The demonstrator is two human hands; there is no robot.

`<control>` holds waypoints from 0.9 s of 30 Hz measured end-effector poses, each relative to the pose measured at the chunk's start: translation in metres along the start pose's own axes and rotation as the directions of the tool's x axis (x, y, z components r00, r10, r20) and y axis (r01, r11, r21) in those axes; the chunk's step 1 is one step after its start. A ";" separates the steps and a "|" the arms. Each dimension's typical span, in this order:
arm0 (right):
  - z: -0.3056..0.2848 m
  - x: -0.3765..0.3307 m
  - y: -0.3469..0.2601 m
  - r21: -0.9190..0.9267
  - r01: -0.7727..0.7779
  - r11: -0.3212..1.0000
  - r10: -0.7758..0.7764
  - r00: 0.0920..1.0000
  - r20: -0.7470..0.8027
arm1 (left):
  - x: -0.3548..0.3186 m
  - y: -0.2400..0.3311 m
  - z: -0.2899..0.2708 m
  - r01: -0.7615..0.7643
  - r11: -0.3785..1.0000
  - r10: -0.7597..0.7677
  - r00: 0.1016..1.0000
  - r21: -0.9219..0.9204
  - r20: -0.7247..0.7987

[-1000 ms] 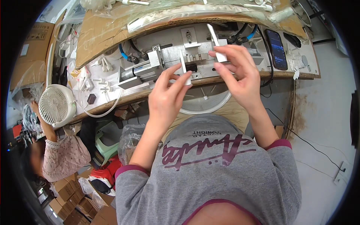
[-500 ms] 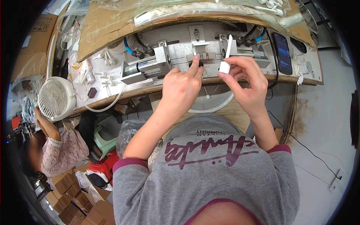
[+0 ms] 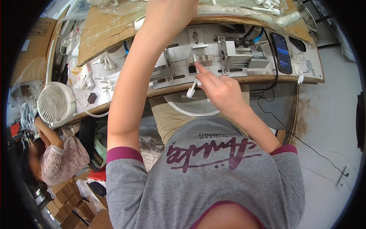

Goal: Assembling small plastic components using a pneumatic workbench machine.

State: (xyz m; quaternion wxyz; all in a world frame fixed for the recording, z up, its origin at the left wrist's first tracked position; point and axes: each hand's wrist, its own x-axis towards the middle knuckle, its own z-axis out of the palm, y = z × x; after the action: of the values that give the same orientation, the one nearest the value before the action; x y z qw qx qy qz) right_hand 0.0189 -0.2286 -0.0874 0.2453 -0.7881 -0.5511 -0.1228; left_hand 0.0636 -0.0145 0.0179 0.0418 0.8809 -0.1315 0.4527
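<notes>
My right hand (image 3: 221,89) is at the metal fixture block (image 3: 202,60) in the middle of the bench. Its index finger reaches to a small white piece (image 3: 195,58) on the block. Below that finger, a white plastic part with a thin stem and a thicker head (image 3: 191,91) hangs from the same hand, over the bench's front edge. My left hand (image 3: 173,13) is stretched far forward above the cardboard sheet (image 3: 110,32). The top of the picture cuts off its fingers, so what they hold is hidden.
Metal clamp cylinders flank the block, the right one (image 3: 244,57) in plain sight, the left partly behind my arm. A phone (image 3: 281,53) lies at the right. White fan (image 3: 56,103) and loose white parts (image 3: 108,61) are at the left. A white round mesh basket (image 3: 194,107) sits on my lap.
My left hand has left the fixture and swung forward over the cardboard. My right hand has moved left to the block, its white part now pointing head down.
</notes>
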 end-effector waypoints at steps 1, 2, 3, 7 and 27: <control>0.007 0.002 0.001 -0.029 0.019 0.999 -0.018 0.999 0.027 | 0.001 -0.011 0.016 -0.057 0.998 0.058 0.998 0.024 -0.009; 0.010 0.005 0.000 -0.067 0.058 0.996 -0.059 0.998 -0.012 | 0.001 -0.021 0.034 -0.114 0.993 0.115 0.993 0.045 -0.019; 0.011 0.008 0.000 -0.078 0.055 0.995 -0.056 0.998 -0.005 | 0.005 -0.023 0.043 -0.171 0.983 0.173 0.985 0.063 -0.024; 0.009 0.019 0.000 -0.110 0.035 0.993 -0.031 0.999 0.037 | 0.018 -0.024 0.054 0.056 0.990 -0.118 0.842 0.132 0.527; -0.056 -0.130 0.213 0.197 -0.724 0.661 0.628 0.390 -0.673 | -0.050 0.052 -0.060 0.687 0.295 -0.751 0.596 -0.664 0.283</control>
State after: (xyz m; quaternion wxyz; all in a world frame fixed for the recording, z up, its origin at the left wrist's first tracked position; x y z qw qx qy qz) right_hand 0.1739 -0.4215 -0.1536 0.4091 -0.8491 -0.0379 -0.3321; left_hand -0.0253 -0.0435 0.0099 0.5852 0.7320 0.1135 0.3298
